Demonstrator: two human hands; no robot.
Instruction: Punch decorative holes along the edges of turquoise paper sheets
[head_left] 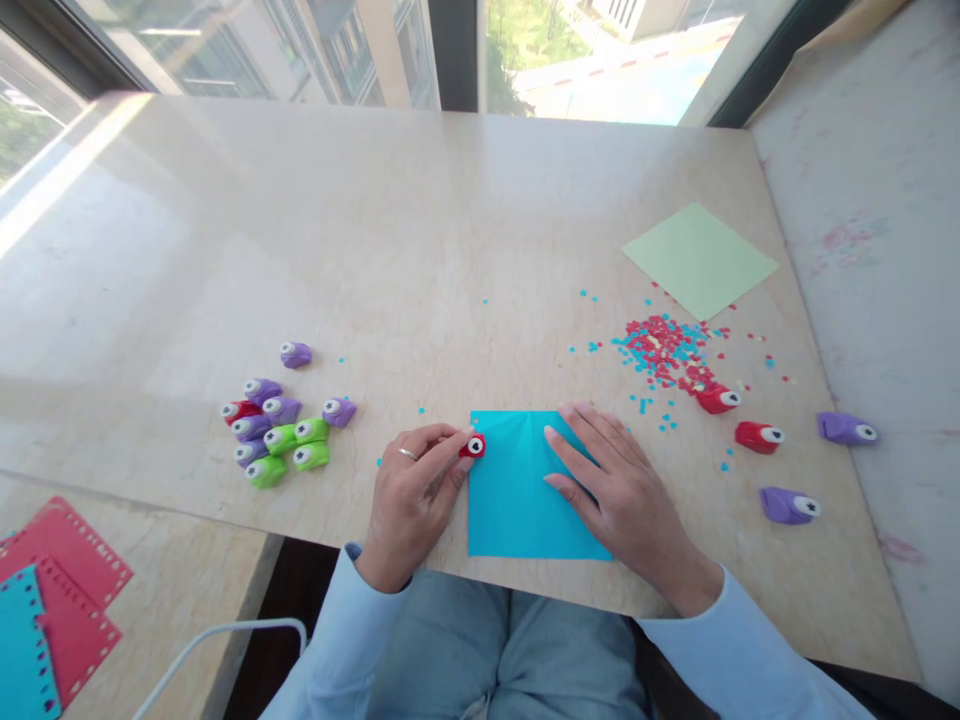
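A blue sheet of paper [517,500] lies in front of me near the table's front edge, with faint creases near its top. My left hand [416,485], a ring on one finger, pinches a small red craft punch [474,446] at the sheet's upper left edge. Whether paper sits in the punch's slot I cannot tell. On the sheet's right side my right hand [615,480] lies flat with fingers spread, pressing on the paper.
Purple, green and red punches [281,437] cluster at left. Further punches [759,437] lie at right beside a pile of red and blue confetti [664,345]. A pale green sheet [697,260] lies behind it. Punched red sheets [79,550] and a white cable [225,628] are lower left.
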